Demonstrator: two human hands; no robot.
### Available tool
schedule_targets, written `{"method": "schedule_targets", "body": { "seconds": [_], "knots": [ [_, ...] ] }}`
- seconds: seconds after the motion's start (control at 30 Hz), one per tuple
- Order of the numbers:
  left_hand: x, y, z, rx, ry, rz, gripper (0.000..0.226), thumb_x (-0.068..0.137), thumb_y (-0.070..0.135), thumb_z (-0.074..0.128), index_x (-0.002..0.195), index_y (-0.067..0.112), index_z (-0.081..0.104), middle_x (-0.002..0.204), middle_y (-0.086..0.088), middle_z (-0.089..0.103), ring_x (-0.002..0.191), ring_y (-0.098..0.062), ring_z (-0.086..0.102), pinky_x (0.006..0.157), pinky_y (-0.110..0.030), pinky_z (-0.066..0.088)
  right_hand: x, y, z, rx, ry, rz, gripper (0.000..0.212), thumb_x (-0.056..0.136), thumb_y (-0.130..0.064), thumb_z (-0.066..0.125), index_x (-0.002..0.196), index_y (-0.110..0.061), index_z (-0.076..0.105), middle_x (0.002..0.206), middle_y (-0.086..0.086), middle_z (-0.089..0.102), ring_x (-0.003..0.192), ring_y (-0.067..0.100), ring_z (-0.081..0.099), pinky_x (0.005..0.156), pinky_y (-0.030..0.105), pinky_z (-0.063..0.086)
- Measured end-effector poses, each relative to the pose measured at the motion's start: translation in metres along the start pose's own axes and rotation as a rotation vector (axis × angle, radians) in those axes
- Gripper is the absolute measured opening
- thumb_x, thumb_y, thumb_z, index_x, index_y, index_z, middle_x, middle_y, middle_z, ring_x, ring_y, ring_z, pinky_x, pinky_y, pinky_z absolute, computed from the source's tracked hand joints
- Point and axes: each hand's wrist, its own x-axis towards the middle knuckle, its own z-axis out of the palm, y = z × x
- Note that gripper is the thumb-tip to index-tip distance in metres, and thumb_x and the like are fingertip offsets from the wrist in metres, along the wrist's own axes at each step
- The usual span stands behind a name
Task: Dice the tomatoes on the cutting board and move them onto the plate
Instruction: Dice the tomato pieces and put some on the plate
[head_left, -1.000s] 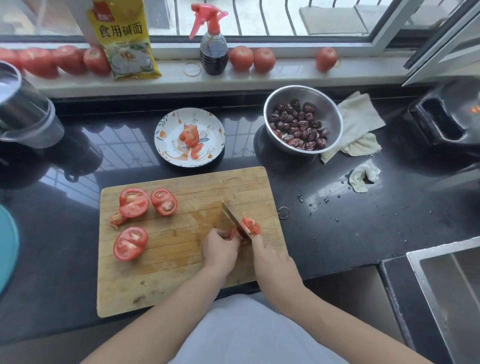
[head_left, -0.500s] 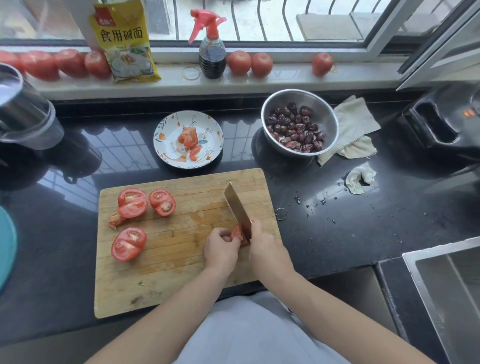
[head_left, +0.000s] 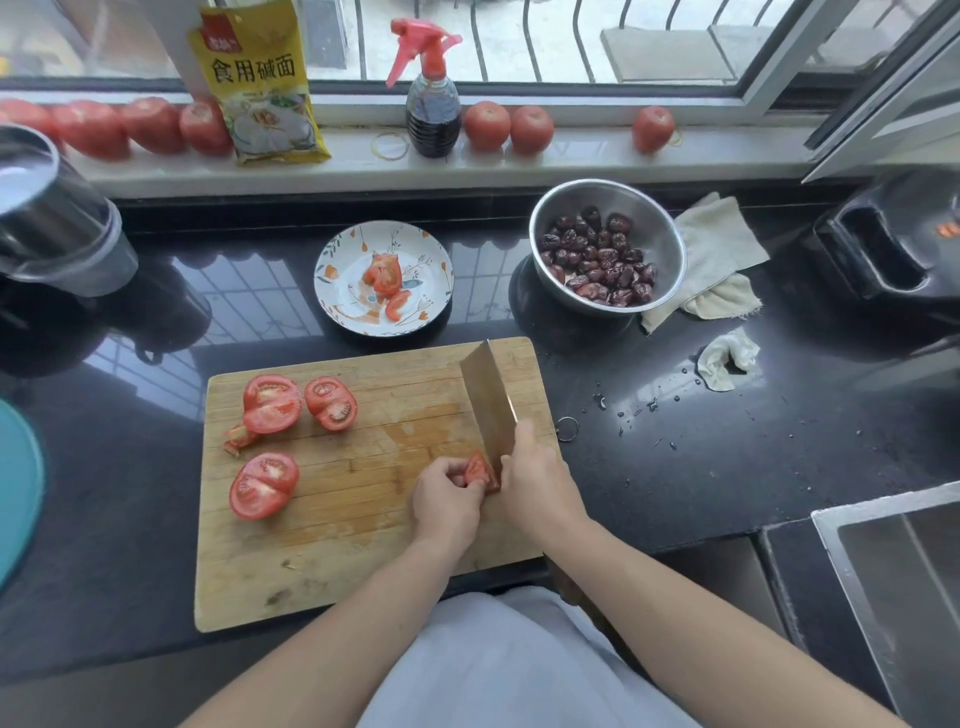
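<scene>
A wooden cutting board (head_left: 363, 561) lies on the black counter. My left hand (head_left: 447, 501) pinches a small tomato wedge (head_left: 479, 469) at the board's right side. My right hand (head_left: 537, 478) grips a cleaver (head_left: 488, 397), whose blade stands on edge right beside the wedge and points away from me. Three cut tomato halves lie at the board's left: tomato half (head_left: 272, 402), tomato half (head_left: 331, 402), tomato half (head_left: 263, 484). Behind the board, a patterned plate (head_left: 332, 291) holds a few tomato pieces (head_left: 384, 275).
A steel bowl (head_left: 660, 223) of dark dates stands right of the plate, with cloths (head_left: 719, 249) beside it. Whole tomatoes (head_left: 485, 124), a spray bottle (head_left: 432, 111) and a yellow packet (head_left: 260, 83) line the sill. A sink (head_left: 904, 582) is at right, a metal pot (head_left: 47, 218) at left.
The cleaver has risen from lying low over the wedge to standing on edge next to it. My left hand kept its hold on the wedge.
</scene>
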Motion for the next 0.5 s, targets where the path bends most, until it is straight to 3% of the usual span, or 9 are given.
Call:
{"method": "schedule_targets", "body": {
  "seconds": [0.13, 0.23, 0.37, 0.5],
  "knots": [
    [0.0, -0.001, -0.005, -0.034, 0.003, -0.05, 0.012, 0.092, 0.013, 0.077, 0.101, 0.02, 0.072, 0.09, 0.006, 0.071, 0.088, -0.016, 0.071, 0.071, -0.025, 0.053, -0.02, 0.007, -0.004, -0.077, 0.018, -0.085, 0.01, 0.1, -0.021, 0.043, 0.107, -0.018, 0.035, 0.088, 0.006, 0.059, 0.081, 0.04, 0.059, 0.059, 0.039, 0.035],
    [0.001, -0.001, -0.007, -0.038, 0.0, -0.059, 0.013, 0.092, 0.019, 0.077, 0.103, 0.022, 0.07, 0.094, 0.006, 0.071, 0.09, -0.016, 0.071, 0.07, -0.026, 0.053, -0.042, 0.012, -0.007, -0.228, 0.027, -0.139, 0.023, 0.101, -0.019, 0.039, 0.122, -0.024, 0.034, 0.091, 0.004, 0.065, 0.083, 0.039, 0.061, 0.06, 0.038, 0.035],
    [0.001, 0.001, -0.007, -0.073, 0.007, -0.076, 0.016, 0.091, 0.029, 0.079, 0.097, 0.024, 0.065, 0.094, 0.006, 0.07, 0.088, -0.017, 0.071, 0.074, -0.032, 0.056, -0.067, 0.011, -0.008, -0.361, -0.025, -0.193, 0.023, 0.095, -0.003, 0.034, 0.1, -0.023, 0.025, 0.081, -0.005, 0.044, 0.07, 0.031, 0.052, 0.061, 0.034, 0.029],
    [0.003, 0.003, -0.006, -0.054, 0.045, -0.094, 0.019, 0.091, 0.028, 0.078, 0.088, 0.026, 0.059, 0.091, 0.006, 0.069, 0.086, -0.019, 0.068, 0.072, -0.033, 0.053, -0.074, 0.011, -0.002, -0.423, -0.025, -0.253, 0.037, 0.075, 0.001, 0.054, 0.1, -0.02, 0.037, 0.073, -0.004, 0.051, 0.061, 0.026, 0.064, 0.048, 0.034, 0.039]
  ]
}}
